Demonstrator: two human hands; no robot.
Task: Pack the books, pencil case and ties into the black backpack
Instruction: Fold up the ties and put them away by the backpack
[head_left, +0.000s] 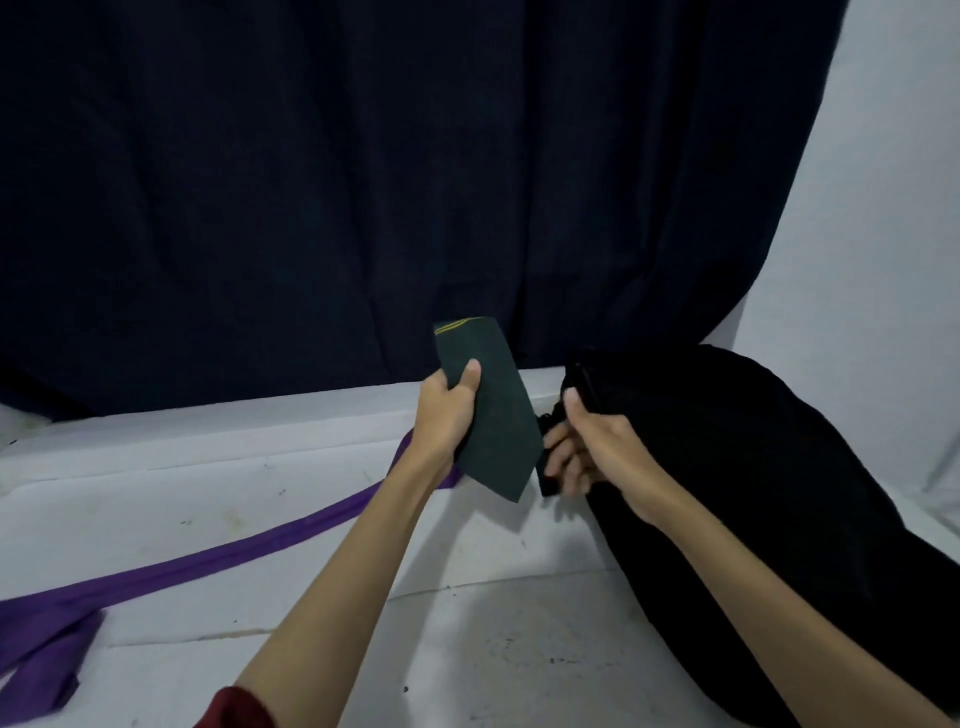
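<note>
My left hand (447, 410) grips a folded dark green tie (493, 415) with a thin yellow stripe near its top, holding it upright just left of the black backpack (727, 457). The backpack lies on its side at the right of the white table. My right hand (587, 447) holds the backpack's near edge, thumb on top and fingers curled underneath at its opening. A long purple tie (208, 561) lies stretched across the table from the lower left toward my left wrist. Books and pencil case are not visible.
A dark navy curtain (363, 182) hangs behind the white table (493, 623). A white wall (883, 234) stands at the right behind the backpack. The table surface shows scuffs and seams.
</note>
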